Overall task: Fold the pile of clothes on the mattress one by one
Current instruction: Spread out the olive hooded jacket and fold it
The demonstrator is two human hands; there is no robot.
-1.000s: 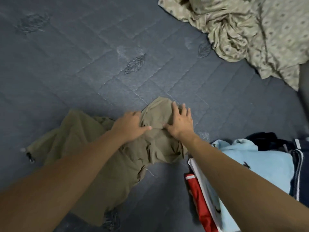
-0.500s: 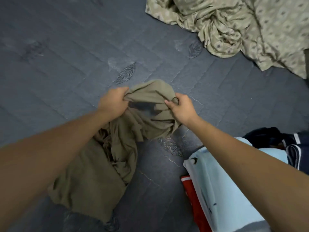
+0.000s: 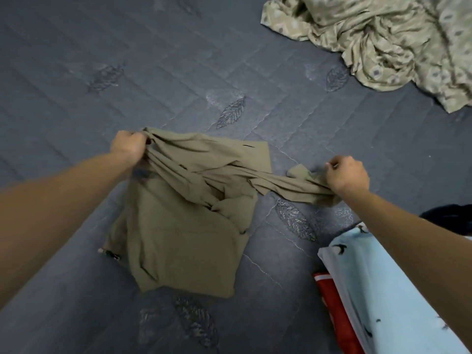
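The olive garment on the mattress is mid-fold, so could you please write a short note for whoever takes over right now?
Left hand grips one bunched end of the olive garment; right hand grips the other end, stretching it out above the mattress.
The garment's lower part lies crumpled on the mattress.
Done: garment picked out and spread between both hands.
Left: flatten and fold it, then fold the rest of the pile at the right: light blue garment, red garment, dark garment.

My olive-green garment (image 3: 184,226) sits mid-mattress, rumpled, its top edge stretched from ten to three o'clock; the light-blue, red and dark clothes pile (image 3: 370,290) lies at four o'clock.
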